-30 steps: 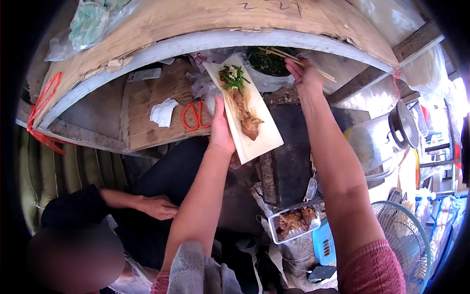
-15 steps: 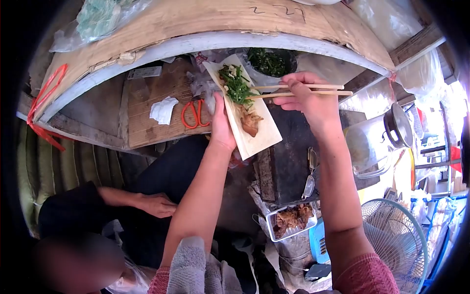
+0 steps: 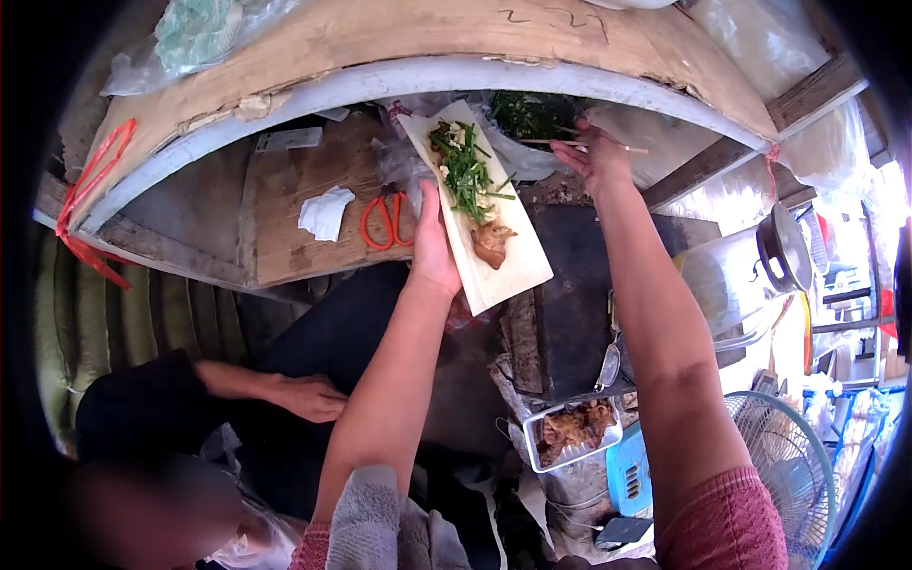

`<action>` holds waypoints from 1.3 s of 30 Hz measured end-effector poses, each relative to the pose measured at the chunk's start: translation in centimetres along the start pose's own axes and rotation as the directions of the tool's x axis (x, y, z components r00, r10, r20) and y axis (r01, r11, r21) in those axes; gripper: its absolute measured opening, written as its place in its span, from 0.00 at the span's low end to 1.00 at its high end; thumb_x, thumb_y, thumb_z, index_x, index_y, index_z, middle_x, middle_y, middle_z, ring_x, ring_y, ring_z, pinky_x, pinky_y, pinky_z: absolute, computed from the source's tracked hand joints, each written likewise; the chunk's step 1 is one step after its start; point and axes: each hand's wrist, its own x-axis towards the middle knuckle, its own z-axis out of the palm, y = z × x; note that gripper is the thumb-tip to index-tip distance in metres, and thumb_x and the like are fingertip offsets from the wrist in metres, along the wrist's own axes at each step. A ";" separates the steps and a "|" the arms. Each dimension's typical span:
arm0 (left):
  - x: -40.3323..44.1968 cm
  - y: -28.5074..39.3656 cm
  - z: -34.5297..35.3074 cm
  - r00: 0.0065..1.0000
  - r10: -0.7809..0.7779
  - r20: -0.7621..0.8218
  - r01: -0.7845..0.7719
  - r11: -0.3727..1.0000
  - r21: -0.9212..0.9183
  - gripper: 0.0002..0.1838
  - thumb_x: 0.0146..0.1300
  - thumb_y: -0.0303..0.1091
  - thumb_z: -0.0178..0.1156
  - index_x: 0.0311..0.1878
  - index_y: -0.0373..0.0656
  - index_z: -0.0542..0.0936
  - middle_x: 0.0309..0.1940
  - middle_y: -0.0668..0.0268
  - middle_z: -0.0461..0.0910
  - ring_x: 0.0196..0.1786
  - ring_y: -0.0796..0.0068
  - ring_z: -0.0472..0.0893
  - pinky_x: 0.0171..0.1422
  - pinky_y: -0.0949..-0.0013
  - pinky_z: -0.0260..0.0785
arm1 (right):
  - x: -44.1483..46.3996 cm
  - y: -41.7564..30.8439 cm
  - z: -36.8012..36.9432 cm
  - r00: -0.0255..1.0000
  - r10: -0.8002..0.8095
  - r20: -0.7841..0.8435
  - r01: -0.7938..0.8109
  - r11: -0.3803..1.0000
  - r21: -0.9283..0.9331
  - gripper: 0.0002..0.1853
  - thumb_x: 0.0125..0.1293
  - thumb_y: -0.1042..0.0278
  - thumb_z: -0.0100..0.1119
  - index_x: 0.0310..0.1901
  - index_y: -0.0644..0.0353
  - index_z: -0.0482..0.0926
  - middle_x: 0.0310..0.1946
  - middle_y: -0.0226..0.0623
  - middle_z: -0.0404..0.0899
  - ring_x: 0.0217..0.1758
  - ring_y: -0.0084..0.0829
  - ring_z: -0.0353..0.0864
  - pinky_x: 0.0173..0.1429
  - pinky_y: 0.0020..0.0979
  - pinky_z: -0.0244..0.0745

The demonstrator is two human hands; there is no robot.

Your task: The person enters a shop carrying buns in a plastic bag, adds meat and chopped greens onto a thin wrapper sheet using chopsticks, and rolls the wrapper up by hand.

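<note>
We see our left hand (image 3: 435, 242) at the left long edge of a pale flatbread (image 3: 521, 269), with the thumb lying along that edge and the other fingers mostly hidden behind it, so the grip looks like a clamp between thumb and fingers. The flatbread's long axis slants from upper left to lower right. Strewn along its upper half are chopped greens (image 3: 464, 180), and a brown piece of meat (image 3: 491, 245) lies below them.

Our right hand (image 3: 598, 160) pinches a pair of chopsticks (image 3: 630, 149), which lie nearly crosswise to the view and point left from the fingers. The bowl (image 3: 525, 160) of dark greens (image 3: 524, 112) is just to the left of that hand and a little above it, under the curved edge of the board (image 3: 418, 76). It sits between the flatbread's upper end and our right hand, which is the nearer of the two; our left hand is on the far side of the flatbread. We cannot tell whether the chopstick tips touch the greens in the bowl. Lower right, well apart from both hands, is a white tray (image 3: 534, 454) of browned meat.
</note>
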 end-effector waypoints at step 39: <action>-0.1 0.1 0.6 0.997 0.082 0.008 -0.082 0.997 -0.014 0.36 0.64 0.64 0.41 0.65 0.44 0.62 0.60 0.58 0.67 0.60 0.58 0.68 0.64 0.55 0.61 | -16.5 -3.2 0.6 0.951 -0.233 0.204 0.254 0.964 -0.078 0.11 0.66 0.71 0.51 0.37 0.74 0.75 0.34 0.47 0.80 0.29 0.34 0.84 0.32 0.26 0.82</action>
